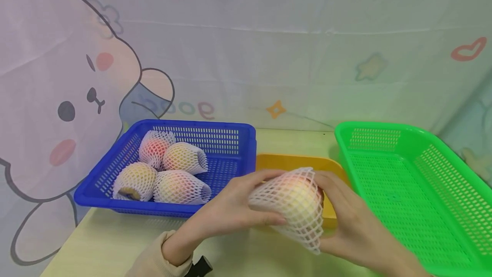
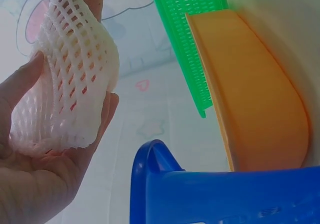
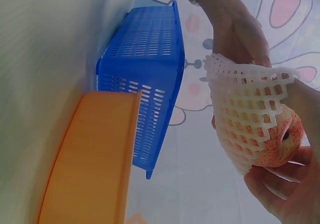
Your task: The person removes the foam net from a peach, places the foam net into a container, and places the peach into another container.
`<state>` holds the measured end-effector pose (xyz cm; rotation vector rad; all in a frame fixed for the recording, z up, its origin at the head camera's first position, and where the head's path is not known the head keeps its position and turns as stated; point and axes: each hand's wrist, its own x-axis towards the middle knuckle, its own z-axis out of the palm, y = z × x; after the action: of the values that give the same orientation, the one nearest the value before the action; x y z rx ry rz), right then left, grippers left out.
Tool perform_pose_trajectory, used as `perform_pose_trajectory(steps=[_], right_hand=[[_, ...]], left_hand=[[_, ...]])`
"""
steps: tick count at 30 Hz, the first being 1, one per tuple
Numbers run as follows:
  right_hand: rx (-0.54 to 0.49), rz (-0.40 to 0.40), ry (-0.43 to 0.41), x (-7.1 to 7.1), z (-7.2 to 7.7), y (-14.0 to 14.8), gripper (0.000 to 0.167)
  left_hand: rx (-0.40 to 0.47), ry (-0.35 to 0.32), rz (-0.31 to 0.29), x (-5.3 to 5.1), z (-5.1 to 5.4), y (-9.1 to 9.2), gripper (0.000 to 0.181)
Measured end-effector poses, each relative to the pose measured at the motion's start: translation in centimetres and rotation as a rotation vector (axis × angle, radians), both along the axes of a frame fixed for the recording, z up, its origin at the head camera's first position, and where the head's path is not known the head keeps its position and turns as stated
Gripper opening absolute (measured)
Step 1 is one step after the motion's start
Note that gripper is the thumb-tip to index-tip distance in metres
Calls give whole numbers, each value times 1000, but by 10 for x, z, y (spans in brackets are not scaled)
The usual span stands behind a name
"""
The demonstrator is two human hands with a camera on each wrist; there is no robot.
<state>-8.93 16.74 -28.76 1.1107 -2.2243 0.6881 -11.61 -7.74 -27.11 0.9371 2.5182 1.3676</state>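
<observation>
Near the orange tub point(image 3: 95, 154), the left hand point(image 1: 246, 204) and right hand point(image 1: 355, 221) hold between them an apple point(image 3: 275, 154) in white foam net point(image 1: 267, 193); gentle, even support should prevent its slipping out.

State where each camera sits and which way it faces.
Head: worn on the head, facing forward and down at the netted fruit; left hand and right hand show.
Left wrist: on that wrist, facing the fruit; left hand at left, right hand partly above.
Right wrist: on that wrist, facing the fruit; right hand lower right, left hand above.
Wrist views share the fruit, orange tub and blue basket.
</observation>
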Motion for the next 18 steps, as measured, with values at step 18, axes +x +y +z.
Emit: perform_pose_trajectory(steps=[18], right_hand=[[-20, -53, -105, 2, 2, 2, 86]], left_hand=[[-3, 0, 41, 0, 2, 0, 67]])
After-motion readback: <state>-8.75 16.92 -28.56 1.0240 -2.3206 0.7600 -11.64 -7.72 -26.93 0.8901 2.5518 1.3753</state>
